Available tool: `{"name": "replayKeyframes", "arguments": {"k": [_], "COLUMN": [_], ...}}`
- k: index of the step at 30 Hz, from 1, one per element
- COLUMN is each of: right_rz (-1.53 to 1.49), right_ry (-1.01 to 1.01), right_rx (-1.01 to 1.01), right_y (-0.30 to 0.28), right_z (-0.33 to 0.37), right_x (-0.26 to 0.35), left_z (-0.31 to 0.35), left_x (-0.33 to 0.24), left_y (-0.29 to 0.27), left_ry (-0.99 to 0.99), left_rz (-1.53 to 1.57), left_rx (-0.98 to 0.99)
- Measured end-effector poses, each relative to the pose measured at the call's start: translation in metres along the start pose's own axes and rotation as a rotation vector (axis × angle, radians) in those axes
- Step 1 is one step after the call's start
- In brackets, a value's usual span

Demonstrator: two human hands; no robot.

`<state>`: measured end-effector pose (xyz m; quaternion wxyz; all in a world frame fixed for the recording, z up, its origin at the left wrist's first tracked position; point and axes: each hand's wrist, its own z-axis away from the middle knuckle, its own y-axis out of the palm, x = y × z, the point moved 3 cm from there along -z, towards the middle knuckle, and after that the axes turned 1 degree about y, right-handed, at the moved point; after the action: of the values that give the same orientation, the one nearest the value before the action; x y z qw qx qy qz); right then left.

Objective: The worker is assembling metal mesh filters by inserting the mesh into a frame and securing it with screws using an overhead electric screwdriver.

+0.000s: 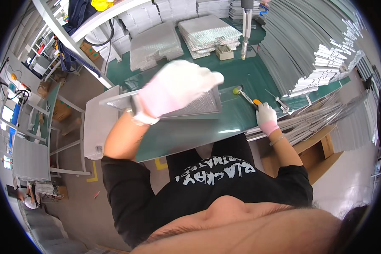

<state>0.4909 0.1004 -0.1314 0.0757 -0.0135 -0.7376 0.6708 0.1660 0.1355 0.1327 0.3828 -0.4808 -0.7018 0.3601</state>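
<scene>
While left hand [178, 86] blurs, grip unclear, right hand [267, 118] clasps tool [246, 97]

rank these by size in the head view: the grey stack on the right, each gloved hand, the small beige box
1. Grey stack
2. Left gloved hand, perhaps enlarged by being nearer the camera
3. Right gloved hand
4. Small beige box

Left hand [180, 86] blurred, grey panel [201, 106] under it partly covered, end of tool [246, 97] hidden inside grip of right hand [267, 119].
</scene>
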Motion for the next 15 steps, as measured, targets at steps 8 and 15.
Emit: {"name": "replayKeyframes", "arguments": {"k": [8, 15], "right_rz": [-0.834, -0.910], "right_ry": [-0.385, -0.672], "right_rx": [0.102, -0.416], "right_y": [-0.131, -0.264], "right_z": [0.039, 0.043], "right_x": [0.011, 0.019], "left_z": [-0.007, -0.013], "left_x": [-0.006, -0.012], "left_y": [0.062, 0.095], "left_ry": [-0.250, -0.629], "left_rz": [-0.210, -0.332], "left_rx": [-0.098, -0.563]}}
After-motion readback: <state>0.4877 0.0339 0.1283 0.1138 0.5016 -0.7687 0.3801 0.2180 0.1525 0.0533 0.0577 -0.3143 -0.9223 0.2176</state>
